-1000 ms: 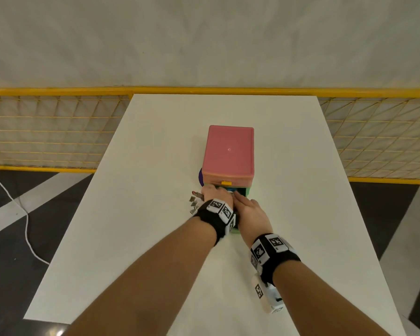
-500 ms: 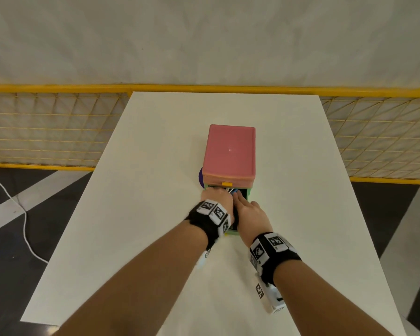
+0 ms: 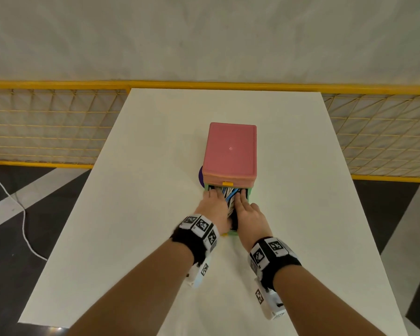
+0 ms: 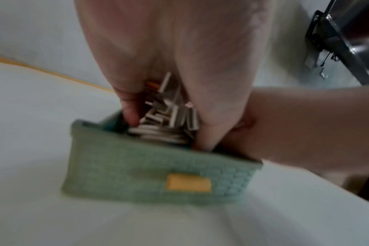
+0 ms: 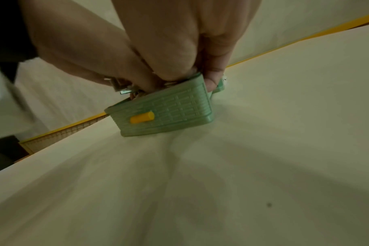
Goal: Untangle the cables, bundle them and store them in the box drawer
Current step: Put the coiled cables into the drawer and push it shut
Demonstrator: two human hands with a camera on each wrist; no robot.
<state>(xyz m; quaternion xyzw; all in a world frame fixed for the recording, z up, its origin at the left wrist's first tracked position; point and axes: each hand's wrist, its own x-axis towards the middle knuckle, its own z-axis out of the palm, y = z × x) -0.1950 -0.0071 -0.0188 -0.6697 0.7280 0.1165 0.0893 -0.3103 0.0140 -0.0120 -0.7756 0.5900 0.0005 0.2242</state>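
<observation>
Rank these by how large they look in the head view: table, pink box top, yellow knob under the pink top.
1. table
2. pink box top
3. yellow knob

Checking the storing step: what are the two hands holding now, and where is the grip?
Both hands, left hand and right hand, press the cable bundle into the open green drawer; right thumb grips the drawer's side wall.

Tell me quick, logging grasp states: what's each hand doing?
Left hand: fingers curled into the green drawer, gripping the cable bundle.
Right hand: gripping the drawer's rim.
</observation>
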